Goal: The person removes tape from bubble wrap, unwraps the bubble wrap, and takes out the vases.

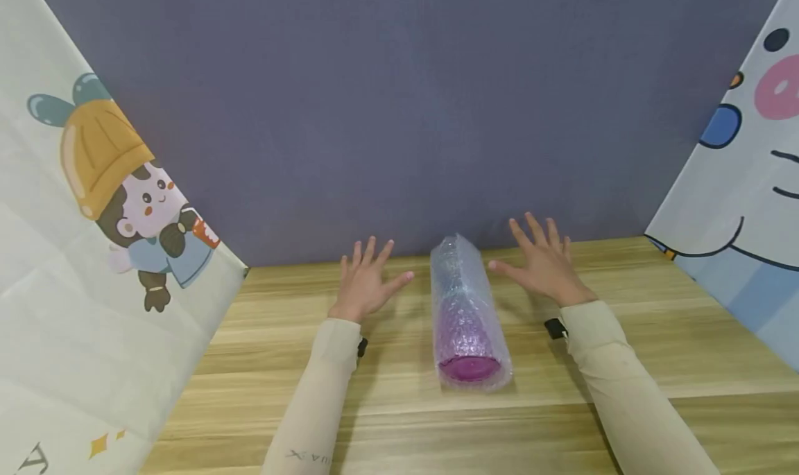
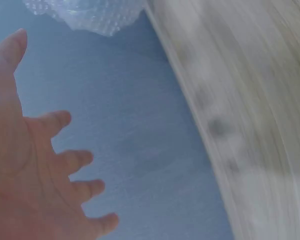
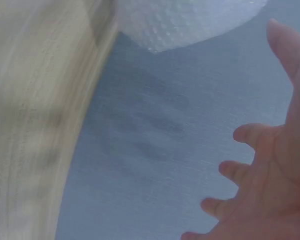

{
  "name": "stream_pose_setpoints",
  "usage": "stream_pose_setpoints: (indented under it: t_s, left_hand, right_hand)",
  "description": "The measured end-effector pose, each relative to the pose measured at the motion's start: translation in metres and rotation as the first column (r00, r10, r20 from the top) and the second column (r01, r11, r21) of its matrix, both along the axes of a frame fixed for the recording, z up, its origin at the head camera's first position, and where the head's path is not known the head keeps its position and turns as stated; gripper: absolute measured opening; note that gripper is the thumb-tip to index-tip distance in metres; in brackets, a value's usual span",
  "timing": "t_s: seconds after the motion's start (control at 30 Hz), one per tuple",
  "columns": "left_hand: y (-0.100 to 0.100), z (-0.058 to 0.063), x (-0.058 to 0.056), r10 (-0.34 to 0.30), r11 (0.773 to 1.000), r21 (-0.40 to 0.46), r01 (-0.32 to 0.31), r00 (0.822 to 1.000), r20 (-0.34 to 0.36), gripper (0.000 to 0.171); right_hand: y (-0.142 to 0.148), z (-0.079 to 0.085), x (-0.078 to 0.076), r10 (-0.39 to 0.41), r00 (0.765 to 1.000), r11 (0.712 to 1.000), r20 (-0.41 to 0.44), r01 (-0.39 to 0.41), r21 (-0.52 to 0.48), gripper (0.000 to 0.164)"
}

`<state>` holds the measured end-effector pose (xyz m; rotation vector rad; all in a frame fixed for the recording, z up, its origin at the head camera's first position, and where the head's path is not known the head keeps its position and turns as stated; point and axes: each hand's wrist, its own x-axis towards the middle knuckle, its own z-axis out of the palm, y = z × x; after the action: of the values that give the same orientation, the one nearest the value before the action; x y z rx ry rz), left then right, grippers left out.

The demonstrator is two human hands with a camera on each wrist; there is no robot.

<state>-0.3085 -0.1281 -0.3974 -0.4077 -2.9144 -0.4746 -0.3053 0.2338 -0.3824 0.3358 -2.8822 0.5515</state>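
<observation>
A bottle-shaped item (image 1: 465, 322) wrapped in bubble wrap lies on the wooden table, with a magenta round base toward me and a bluish far end. On its left, my left hand (image 1: 365, 286) spreads its fingers, apart from the wrap. My right hand (image 1: 544, 265) spreads its fingers on the other side, holding nothing, its thumb pointing at the item. In the left wrist view, the edge of the bubble wrap (image 2: 102, 17) shows at the top, beyond the thumb. The right wrist view also has the wrap (image 3: 185, 22) at the top, beside the thumb.
The wood-grain tabletop (image 1: 387, 419) meets a dark grey-blue upright panel (image 1: 387, 114) at the back. White panels with cartoon prints stand on the left (image 1: 56, 308) and the right (image 1: 724, 204).
</observation>
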Motion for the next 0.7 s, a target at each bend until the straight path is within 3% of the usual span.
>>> stream_pose_setpoints:
  t_s: [0.2,0.4,0.57,0.7]
  left_hand:
    - [0.0,0.004,0.002,-0.074,0.995,0.077,0.07,0.996,0.052,0.078]
    - [0.0,0.008,0.003,-0.13,0.983,0.14,0.122,0.99,0.05,0.067]
    - [0.001,0.013,0.006,-0.143,0.982,0.132,0.138,0.989,0.03,0.058]
    - [0.002,0.018,0.007,-0.163,0.98,0.123,0.159,0.986,0.022,0.051]
  right_hand:
    - [0.001,0.007,0.003,0.051,0.999,0.999,0.01,-0.05,-0.014,0.102]
    - [0.001,0.013,0.006,0.081,0.997,0.996,0.005,-0.081,-0.044,0.098]
    - [0.002,0.016,0.008,0.108,0.993,0.991,0.038,-0.105,-0.082,0.091]
    - [0.0,0.018,0.01,0.194,0.977,0.969,0.086,-0.177,-0.175,0.083]
